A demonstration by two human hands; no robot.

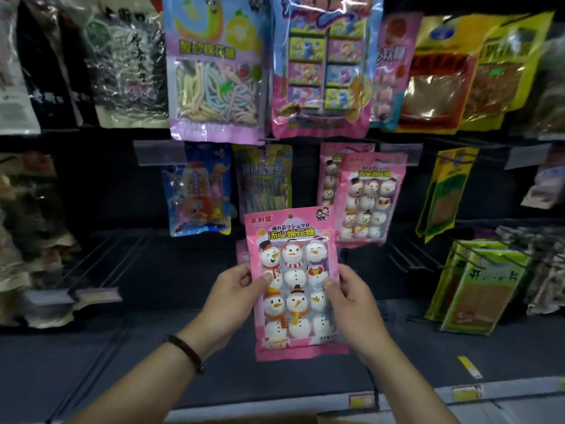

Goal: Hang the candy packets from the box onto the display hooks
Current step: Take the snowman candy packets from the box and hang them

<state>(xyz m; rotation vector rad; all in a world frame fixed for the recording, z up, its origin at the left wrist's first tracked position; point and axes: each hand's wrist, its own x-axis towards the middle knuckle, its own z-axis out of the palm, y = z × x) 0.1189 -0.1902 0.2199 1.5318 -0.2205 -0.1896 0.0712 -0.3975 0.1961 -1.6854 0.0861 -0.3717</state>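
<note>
I am holding one snowman packet [295, 283] upright in front of the display, using both hands. My left hand [235, 298] is gripping its left edge, with the thumb lying across the front and the other fingers going behind. My right hand [351, 304] is gripping the right edge the same way, thumb on the front. Both hands are clamped on the packet at about mid-height. A dark bracelet [186, 351] is sitting on my left wrist.

The packet is facing me with its print the right way up and its hang hole at the top edge. It is not yet hanging on any hook. Behind its upper left corner a sliver of another pink pack [241, 255] is showing; I cannot tell what is carrying it.

Up and to the right, matching hung packs [368, 200] are hanging one in front of another. To their left a yellow-green pack [263, 179] and a blue pack [198, 191] are hanging side by side. In the row above, a rope-candy pack [217, 71] and a large pack [324, 65] are hanging next to each other.

Bare left hooks [101, 264] are projecting at lower left, and bare right hooks [406, 255] are projecting to the right of the held packet. Green packs [480, 289] are hanging at far right. Yellow price tags [360, 400] are sitting on the shelf rail below.
</note>
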